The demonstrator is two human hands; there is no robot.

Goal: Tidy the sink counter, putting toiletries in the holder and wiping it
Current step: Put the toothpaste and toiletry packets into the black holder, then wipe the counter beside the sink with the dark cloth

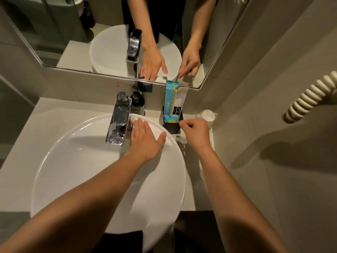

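Observation:
My left hand (145, 139) lies flat, palm down, on the far rim of the white basin (76, 143), pressing a white tissue (135, 118) beside the tap. A black holder (172, 126) stands on the counter to the right of the basin. A tall blue packet (169, 99) and a white packet (179, 103) stand upright in it. My right hand (194, 133) hovers at the holder's front right corner, thumb and forefinger pinched on something small and thin; what it is I cannot tell.
A chrome tap (117, 119) with water spots overhangs the basin. A dark pump bottle (137, 103) stands behind it. A clear bottle with a white cap (207, 115) sits by the right wall. A mirror (109, 33) backs the counter; a coiled cord (310, 95) hangs at the right.

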